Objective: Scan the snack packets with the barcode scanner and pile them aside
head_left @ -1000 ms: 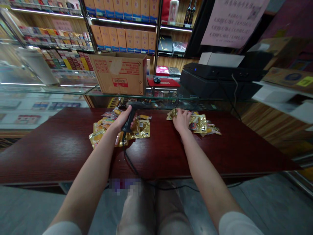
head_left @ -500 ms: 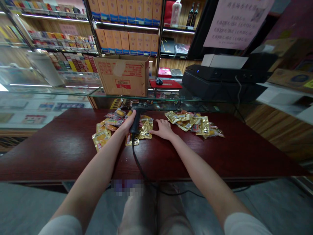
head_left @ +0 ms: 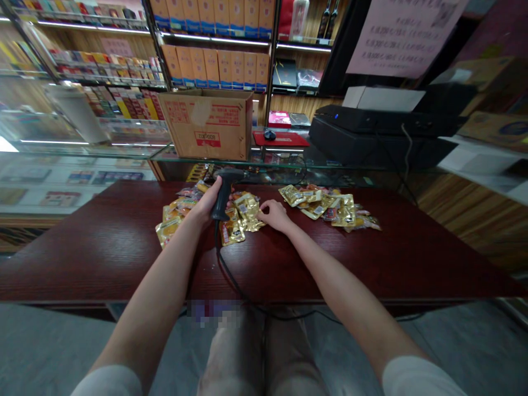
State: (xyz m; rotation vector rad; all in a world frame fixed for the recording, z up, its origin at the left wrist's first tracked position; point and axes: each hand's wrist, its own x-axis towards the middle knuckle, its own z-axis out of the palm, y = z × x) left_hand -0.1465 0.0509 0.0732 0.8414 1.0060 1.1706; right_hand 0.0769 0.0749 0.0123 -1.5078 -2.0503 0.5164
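Black cable [head_left: 231, 275] runs from the scanner's grip over the near edge of the dark red bench [head_left: 124, 264]. L hand [head_left: 212, 201] is closed round the black handheld scanner [head_left: 223, 195], held upright-ish above the L pile of snack packs [head_left: 177, 214]. R hand [head_left: 273, 215], thumb & fingertips pinched nearly shut, is at the R edge of a gold packet [head_left: 248, 212] on the bench, between the two piles; can't tell if grip is firm. R pile of packs [head_left: 325, 204] lies well apart, to the R. Behind, on glass counter [head_left: 346, 176]: open cardboard box [head_left: 208, 126], mouse [head_left: 269, 135] on red mat [head_left: 284, 139].
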